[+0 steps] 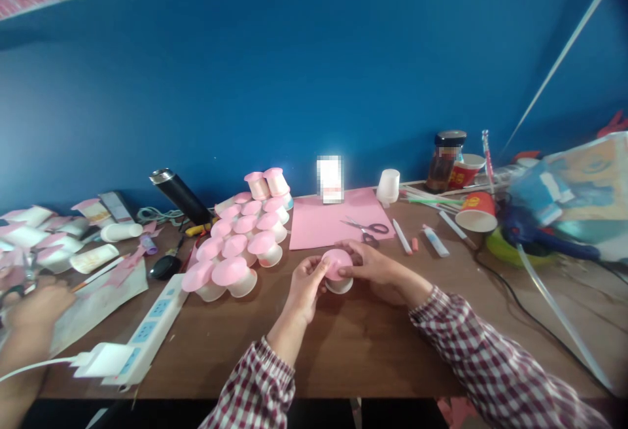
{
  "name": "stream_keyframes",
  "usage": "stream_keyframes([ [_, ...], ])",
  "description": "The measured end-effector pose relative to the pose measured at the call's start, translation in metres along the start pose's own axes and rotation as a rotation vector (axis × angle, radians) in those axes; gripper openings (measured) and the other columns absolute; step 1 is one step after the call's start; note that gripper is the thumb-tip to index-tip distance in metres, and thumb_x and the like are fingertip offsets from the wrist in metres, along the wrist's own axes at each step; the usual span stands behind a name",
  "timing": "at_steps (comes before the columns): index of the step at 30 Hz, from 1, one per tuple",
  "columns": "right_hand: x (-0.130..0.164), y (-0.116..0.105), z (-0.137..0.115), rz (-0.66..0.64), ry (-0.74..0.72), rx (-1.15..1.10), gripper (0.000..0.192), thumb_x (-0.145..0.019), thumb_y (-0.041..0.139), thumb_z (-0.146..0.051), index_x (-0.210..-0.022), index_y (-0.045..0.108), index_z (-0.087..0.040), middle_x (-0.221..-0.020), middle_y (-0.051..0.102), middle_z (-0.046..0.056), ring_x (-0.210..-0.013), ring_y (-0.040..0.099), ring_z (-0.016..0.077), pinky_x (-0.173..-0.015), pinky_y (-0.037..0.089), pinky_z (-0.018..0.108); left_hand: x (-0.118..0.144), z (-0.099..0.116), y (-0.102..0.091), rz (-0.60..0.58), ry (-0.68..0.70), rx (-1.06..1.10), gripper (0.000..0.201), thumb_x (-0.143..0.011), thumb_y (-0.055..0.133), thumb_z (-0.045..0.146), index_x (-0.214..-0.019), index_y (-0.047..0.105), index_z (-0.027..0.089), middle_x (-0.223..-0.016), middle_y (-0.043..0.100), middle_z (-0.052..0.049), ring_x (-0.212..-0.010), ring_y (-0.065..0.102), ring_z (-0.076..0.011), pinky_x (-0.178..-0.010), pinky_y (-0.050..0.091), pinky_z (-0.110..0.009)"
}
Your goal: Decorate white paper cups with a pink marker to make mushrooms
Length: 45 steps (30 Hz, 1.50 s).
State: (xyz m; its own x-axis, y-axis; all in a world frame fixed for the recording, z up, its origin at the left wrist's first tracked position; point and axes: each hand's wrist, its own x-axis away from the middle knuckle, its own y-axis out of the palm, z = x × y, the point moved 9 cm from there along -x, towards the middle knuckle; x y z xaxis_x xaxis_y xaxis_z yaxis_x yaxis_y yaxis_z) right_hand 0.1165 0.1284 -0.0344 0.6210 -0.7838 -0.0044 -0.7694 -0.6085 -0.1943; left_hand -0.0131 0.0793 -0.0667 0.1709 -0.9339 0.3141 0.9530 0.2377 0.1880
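A small white paper cup (338,284) stands upside down on the brown table in front of me, topped by a round pink paper disc (337,263). My left hand (308,284) grips it from the left, thumb on the disc's edge and fingers partly hidden behind. From the other side, my right hand (370,263) curls round the disc's right edge, with some fingertips out of sight. Just beyond lies a pink paper sheet (318,225) with open scissors (367,227) on its right part. Several pink-topped cups (235,271) are grouped left of my hands.
A power strip (147,331) lies at the left, near a co-worker's hand (42,301). A black flask (180,197) leans at the back. To the right are a white marker (402,237), a glue tube (435,240), a red cup (475,212) and a blue glue gun (549,240).
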Motion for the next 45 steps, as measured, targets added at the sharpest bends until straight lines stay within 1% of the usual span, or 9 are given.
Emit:
stream_keyframes([
  [4, 0.0002, -0.0019, 0.0011, 0.015, 0.001, 0.039, 0.070, -0.068, 0.078, -0.036, -0.127, 0.048, -0.013, -0.129, 0.054, 0.016, -0.117, 0.054, 0.0281, -0.100, 0.043, 0.044, 0.0031, -0.0029, 0.0016, -0.088, 0.013, -0.023, 0.051, -0.066, 0.076, 0.043, -0.103, 0.059, 0.013, -0.081, 0.062, -0.003, -0.057, 0.050, -0.0049, -0.047, 0.033, -0.017],
  [7, 0.0011, -0.0010, 0.0016, 0.015, 0.006, 0.013, 0.071, -0.068, 0.078, -0.038, -0.128, 0.047, -0.014, -0.131, 0.053, 0.016, -0.117, 0.054, 0.0275, -0.100, 0.043, 0.043, 0.0045, -0.0050, 0.0016, -0.112, 0.016, -0.034, 0.053, -0.067, 0.077, 0.041, -0.108, 0.059, 0.013, -0.084, 0.064, -0.004, -0.059, 0.051, -0.0055, -0.048, 0.034, -0.017],
  [16, 0.0027, 0.0017, -0.0006, -0.012, -0.010, 0.040, 0.073, -0.071, 0.074, -0.044, -0.131, 0.045, -0.014, -0.133, 0.050, 0.016, -0.119, 0.053, 0.0278, -0.100, 0.043, 0.043, 0.0035, -0.0070, 0.0008, -0.084, 0.000, -0.024, 0.054, -0.065, 0.078, 0.041, -0.107, 0.059, 0.014, -0.079, 0.063, -0.002, -0.056, 0.049, -0.0049, -0.047, 0.033, -0.017],
  [21, 0.0023, 0.0002, 0.0014, 0.040, -0.016, 0.135, 0.076, -0.068, 0.077, -0.040, -0.132, 0.044, -0.015, -0.131, 0.052, 0.015, -0.117, 0.053, 0.0282, -0.101, 0.042, 0.044, 0.0036, -0.0076, 0.0011, -0.097, 0.002, -0.026, 0.053, -0.066, 0.077, 0.041, -0.107, 0.059, 0.014, -0.077, 0.062, -0.002, -0.057, 0.050, -0.0054, -0.048, 0.033, -0.017],
  [26, 0.0026, 0.0018, 0.0014, -0.012, -0.040, 0.064, 0.076, -0.069, 0.076, -0.043, -0.133, 0.044, -0.017, -0.132, 0.051, 0.014, -0.117, 0.053, 0.0270, -0.099, 0.044, 0.042, 0.0031, -0.0058, 0.0015, -0.083, -0.004, -0.030, 0.053, -0.064, 0.078, 0.042, -0.105, 0.059, 0.014, -0.074, 0.063, -0.001, -0.054, 0.049, -0.0052, -0.046, 0.031, -0.017],
  [29, 0.0029, 0.0025, 0.0000, -0.043, -0.035, 0.047, 0.075, -0.069, 0.076, -0.040, -0.132, 0.044, -0.017, -0.131, 0.051, 0.014, -0.116, 0.054, 0.0264, -0.097, 0.045, 0.041, 0.0030, -0.0053, 0.0018, -0.080, -0.003, -0.031, 0.053, -0.063, 0.079, 0.042, -0.104, 0.060, 0.014, -0.076, 0.063, -0.002, -0.054, 0.049, -0.0052, -0.046, 0.031, -0.017],
  [35, 0.0028, 0.0038, -0.0026, -0.034, -0.026, 0.011, 0.071, -0.068, 0.078, -0.036, -0.129, 0.046, -0.017, -0.125, 0.055, 0.012, -0.111, 0.056, 0.0258, -0.093, 0.048, 0.040, 0.0028, -0.0048, 0.0005, -0.097, 0.000, -0.043, 0.053, -0.063, 0.078, 0.042, -0.105, 0.060, 0.014, -0.076, 0.063, -0.002, -0.056, 0.050, -0.0057, -0.048, 0.032, -0.018],
  [42, 0.0024, 0.0023, -0.0027, -0.031, -0.038, 0.072, 0.072, -0.068, 0.077, -0.036, -0.129, 0.046, -0.016, -0.126, 0.055, 0.013, -0.109, 0.057, 0.0255, -0.093, 0.048, 0.040, 0.0040, -0.0046, 0.0006, -0.127, 0.004, -0.079, 0.056, -0.061, 0.080, 0.042, -0.107, 0.060, 0.017, -0.091, 0.066, -0.005, -0.067, 0.056, -0.0100, -0.051, 0.034, -0.018],
  [45, 0.0033, 0.0030, -0.0021, -0.029, -0.026, 0.029, 0.071, -0.068, 0.077, -0.036, -0.128, 0.046, -0.017, -0.125, 0.055, 0.012, -0.109, 0.057, 0.0249, -0.093, 0.048, 0.040, 0.0036, -0.0065, 0.0010, -0.114, -0.003, -0.081, 0.054, -0.062, 0.079, 0.042, -0.106, 0.060, 0.017, -0.089, 0.065, -0.004, -0.066, 0.055, -0.0096, -0.051, 0.034, -0.018],
])
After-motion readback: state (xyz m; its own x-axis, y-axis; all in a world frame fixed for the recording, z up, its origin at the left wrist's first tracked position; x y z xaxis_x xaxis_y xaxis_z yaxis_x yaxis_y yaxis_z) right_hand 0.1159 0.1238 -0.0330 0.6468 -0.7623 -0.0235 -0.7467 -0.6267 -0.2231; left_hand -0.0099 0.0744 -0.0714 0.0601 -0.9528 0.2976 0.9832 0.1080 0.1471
